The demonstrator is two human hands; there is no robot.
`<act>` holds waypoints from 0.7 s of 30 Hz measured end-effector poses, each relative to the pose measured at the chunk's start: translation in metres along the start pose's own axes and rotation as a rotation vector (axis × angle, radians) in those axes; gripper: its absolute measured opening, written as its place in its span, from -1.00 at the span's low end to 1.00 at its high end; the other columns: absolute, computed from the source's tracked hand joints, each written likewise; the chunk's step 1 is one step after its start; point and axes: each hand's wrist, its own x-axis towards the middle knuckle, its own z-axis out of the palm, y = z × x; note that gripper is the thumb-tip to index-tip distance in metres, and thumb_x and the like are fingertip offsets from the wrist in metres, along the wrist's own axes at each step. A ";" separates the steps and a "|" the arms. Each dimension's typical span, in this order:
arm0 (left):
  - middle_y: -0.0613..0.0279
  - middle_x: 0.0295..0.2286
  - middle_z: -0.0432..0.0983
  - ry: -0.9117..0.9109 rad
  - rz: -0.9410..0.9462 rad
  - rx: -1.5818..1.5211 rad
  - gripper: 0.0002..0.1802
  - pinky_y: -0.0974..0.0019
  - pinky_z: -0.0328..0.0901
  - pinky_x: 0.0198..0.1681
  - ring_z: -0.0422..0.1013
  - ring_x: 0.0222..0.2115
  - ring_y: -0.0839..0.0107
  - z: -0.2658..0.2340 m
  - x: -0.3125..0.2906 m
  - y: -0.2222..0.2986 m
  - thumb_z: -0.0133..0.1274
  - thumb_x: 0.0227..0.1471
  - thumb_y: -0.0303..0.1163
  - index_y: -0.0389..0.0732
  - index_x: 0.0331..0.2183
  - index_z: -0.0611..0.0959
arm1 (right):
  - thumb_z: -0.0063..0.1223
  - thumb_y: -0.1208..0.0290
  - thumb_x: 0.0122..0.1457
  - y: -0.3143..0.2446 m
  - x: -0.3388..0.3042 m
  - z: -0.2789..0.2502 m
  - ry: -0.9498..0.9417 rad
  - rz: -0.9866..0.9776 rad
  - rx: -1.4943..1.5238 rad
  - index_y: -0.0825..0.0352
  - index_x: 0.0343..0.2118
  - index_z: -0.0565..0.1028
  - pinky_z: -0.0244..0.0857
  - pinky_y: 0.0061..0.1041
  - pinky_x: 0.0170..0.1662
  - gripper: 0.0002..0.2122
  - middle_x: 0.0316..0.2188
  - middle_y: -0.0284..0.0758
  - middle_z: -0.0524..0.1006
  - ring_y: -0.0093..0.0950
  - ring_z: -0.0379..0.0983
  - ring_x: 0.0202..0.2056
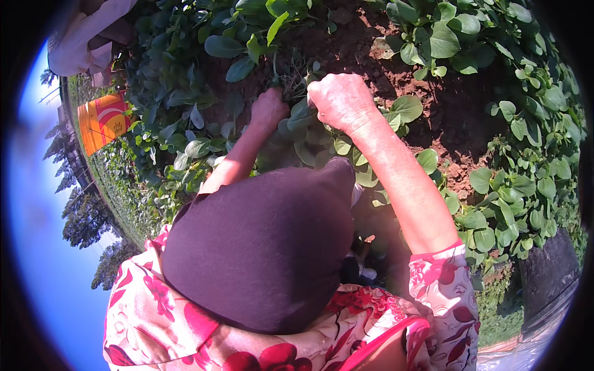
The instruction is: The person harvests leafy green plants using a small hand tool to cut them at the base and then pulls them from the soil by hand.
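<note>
My right hand [342, 100] is closed in a fist over the leafy bed, its knuckles up. Whatever its fingers hold, if anything, is hidden. To its left, partly in shade, my left hand [270, 108] is closed too, its fingers turned toward the plants and mostly out of sight. A tuft of thin grassy stems [293, 75] shows between and just beyond the two hands; I cannot tell whether either one grips it. Broad green leaves [302, 115] lie directly below and between the hands.
Reddish-brown soil [433, 102] shows among more leafy plants [444, 41]. An orange bag-like thing [104, 122] stands at the left. Part of another person [90, 43] in light clothing appears at upper left. A large dark cloth-covered shape [260, 247] fills the lower middle.
</note>
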 end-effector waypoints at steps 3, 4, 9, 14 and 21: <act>-0.23 -0.32 0.54 0.063 0.019 -0.079 -0.67 -0.02 0.35 -0.13 0.46 -0.23 -0.15 0.000 -0.004 -0.013 -0.02 -0.18 -0.43 -0.26 -0.27 0.60 | 0.16 0.46 -0.17 0.000 -0.021 -0.011 0.030 -0.007 0.036 0.19 -0.53 0.58 0.44 -0.32 -0.36 -0.92 -0.58 -0.29 0.56 -0.30 0.56 -0.42; -0.24 -0.32 0.54 0.098 0.028 -0.105 -0.66 -0.01 0.35 -0.13 0.45 -0.22 -0.15 -0.002 -0.009 -0.021 -0.02 -0.18 -0.44 -0.26 -0.26 0.61 | 0.15 0.48 -0.17 -0.001 -0.030 -0.021 0.024 0.058 0.028 0.18 -0.53 0.58 0.43 -0.33 -0.36 -0.91 -0.58 -0.29 0.56 -0.31 0.56 -0.43; -0.12 -0.31 0.57 0.077 0.113 -0.490 -0.65 0.14 0.33 -0.16 0.49 -0.24 -0.01 -0.050 -0.016 -0.026 -0.01 -0.09 -0.53 -0.29 -0.18 0.61 | 0.16 0.48 -0.15 -0.009 -0.025 0.002 0.010 0.099 0.055 0.17 -0.52 0.58 0.44 -0.33 -0.32 -0.92 -0.52 -0.28 0.58 -0.32 0.56 -0.41; 0.07 -0.33 0.61 0.127 0.034 -0.494 -0.71 0.31 0.33 -0.21 0.49 -0.30 0.38 -0.097 -0.040 0.016 0.09 0.00 -0.50 -0.30 -0.16 0.60 | 0.14 0.47 -0.13 -0.007 -0.038 -0.004 -0.001 0.153 0.036 0.19 -0.51 0.55 0.43 -0.32 -0.36 -0.93 -0.54 -0.31 0.57 -0.31 0.55 -0.44; 0.13 -0.34 0.63 0.144 0.240 -0.458 -0.69 0.36 0.36 -0.19 0.52 -0.31 0.49 -0.114 -0.063 0.066 0.14 -0.03 -0.51 -0.20 -0.16 0.63 | 0.05 0.48 -0.04 0.009 -0.077 -0.051 0.246 0.327 0.002 0.29 -0.47 0.53 0.43 -0.29 -0.39 -0.93 -0.52 -0.22 0.57 -0.24 0.56 -0.44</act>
